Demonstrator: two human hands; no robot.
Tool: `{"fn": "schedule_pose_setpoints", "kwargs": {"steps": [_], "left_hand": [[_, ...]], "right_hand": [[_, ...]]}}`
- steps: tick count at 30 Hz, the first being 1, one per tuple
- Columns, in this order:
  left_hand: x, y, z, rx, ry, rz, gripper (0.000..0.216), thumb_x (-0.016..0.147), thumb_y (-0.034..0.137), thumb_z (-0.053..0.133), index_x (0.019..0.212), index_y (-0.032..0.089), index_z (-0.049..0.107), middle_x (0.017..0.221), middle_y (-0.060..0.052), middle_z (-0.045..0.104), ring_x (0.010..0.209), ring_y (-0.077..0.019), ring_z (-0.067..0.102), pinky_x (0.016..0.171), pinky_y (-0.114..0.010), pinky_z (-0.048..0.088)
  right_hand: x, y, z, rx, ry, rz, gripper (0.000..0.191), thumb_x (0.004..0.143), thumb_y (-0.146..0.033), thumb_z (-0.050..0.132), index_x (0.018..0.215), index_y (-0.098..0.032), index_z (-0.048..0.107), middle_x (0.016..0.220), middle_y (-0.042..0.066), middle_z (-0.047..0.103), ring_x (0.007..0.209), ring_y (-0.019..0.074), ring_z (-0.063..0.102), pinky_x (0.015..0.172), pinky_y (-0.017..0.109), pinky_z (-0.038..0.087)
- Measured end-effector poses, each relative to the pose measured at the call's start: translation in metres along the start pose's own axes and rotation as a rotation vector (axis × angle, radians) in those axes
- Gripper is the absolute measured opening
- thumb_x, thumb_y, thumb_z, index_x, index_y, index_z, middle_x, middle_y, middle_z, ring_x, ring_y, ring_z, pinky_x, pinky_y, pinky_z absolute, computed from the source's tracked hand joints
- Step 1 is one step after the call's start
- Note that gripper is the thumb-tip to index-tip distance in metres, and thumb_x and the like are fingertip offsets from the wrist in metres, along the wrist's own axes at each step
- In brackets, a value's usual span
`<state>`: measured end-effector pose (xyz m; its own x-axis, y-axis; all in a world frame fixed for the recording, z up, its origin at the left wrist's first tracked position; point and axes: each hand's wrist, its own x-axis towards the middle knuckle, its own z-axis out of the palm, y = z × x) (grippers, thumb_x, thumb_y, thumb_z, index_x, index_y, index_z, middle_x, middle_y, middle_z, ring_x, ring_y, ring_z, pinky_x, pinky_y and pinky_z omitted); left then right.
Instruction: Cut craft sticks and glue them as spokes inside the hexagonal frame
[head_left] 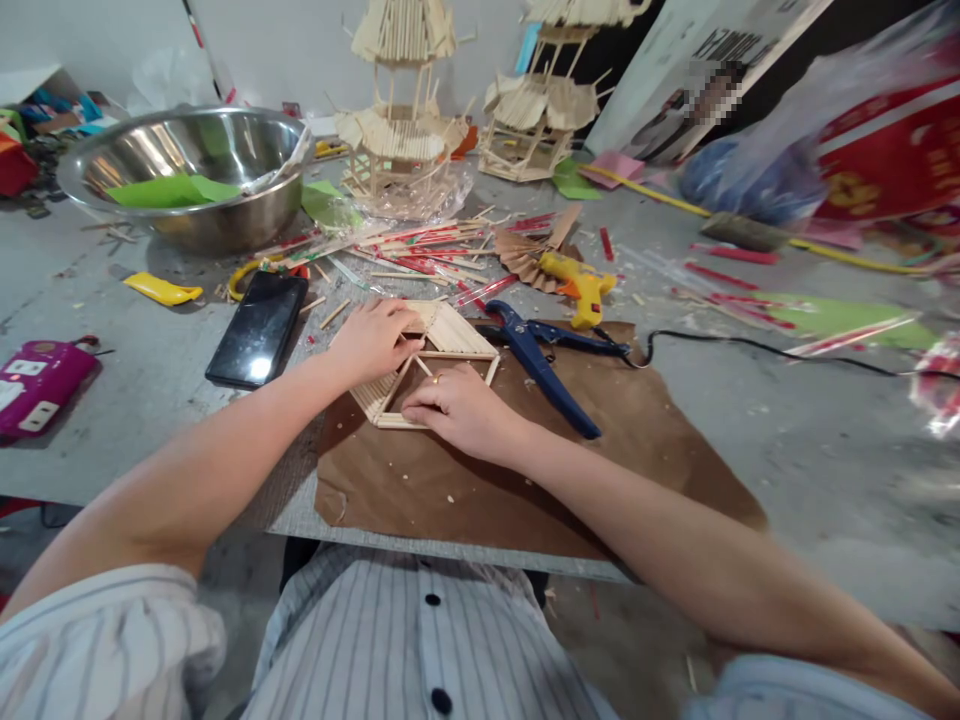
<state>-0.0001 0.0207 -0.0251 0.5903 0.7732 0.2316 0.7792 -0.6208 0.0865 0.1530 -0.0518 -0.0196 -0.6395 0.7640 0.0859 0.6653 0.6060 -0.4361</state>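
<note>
A many-sided frame of pale wooden sticks [463, 330] lies flat on a wrinkled sheet of brown paper [420, 490], near the front edge of the grey table [157, 425]. Sticks laid closely side by side form its ribbed, slatted panels, and thin bars cross the opening in its middle. The left hand [377, 342] lies over the frame's far left part, fingers bent and close together; the right hand [459, 405] bends over the near side with its fingertips gathered at the opening. Whether either one pinches a stick, I cannot tell. Just right of the frame lies a tool with long, smooth blue handles [551, 375], spread in a V, and beyond it a yellow plastic glue gun [589, 287] beside a fan of pleated brown paper [521, 262]. To the left are a glossy black phone [257, 325], a yellow-handled cutter [163, 289] and a boxy purple socket block [45, 385]. Farther back, red-marked thin sticks [427, 245] are strewn loosely, a shiny round metal bowl [232, 225] holds green paper [169, 191], and two tiered stick towers [401, 140] stand upright with slatted, flaring roofs.
</note>
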Motion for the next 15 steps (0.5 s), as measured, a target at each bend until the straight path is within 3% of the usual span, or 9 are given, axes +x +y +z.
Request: {"fn": "schedule_pose_setpoints", "kwargs": {"steps": [15], "left_hand": [[0.0003, 0.0, 0.0009, 0.002, 0.005, 0.015, 0.034, 0.081, 0.036, 0.039, 0.104, 0.017, 0.055, 0.114, -0.008, 0.05, 0.104, -0.0217, 0.044, 0.089, -0.037, 0.033]], "right_hand": [[0.0021, -0.0058, -0.0008, -0.003, -0.049, 0.104, 0.021, 0.08, -0.026, 0.048, 0.075, -0.022, 0.068, 0.076, 0.0, 0.068, 0.076, 0.0156, 0.054, 0.072, 0.032, 0.022]]}}
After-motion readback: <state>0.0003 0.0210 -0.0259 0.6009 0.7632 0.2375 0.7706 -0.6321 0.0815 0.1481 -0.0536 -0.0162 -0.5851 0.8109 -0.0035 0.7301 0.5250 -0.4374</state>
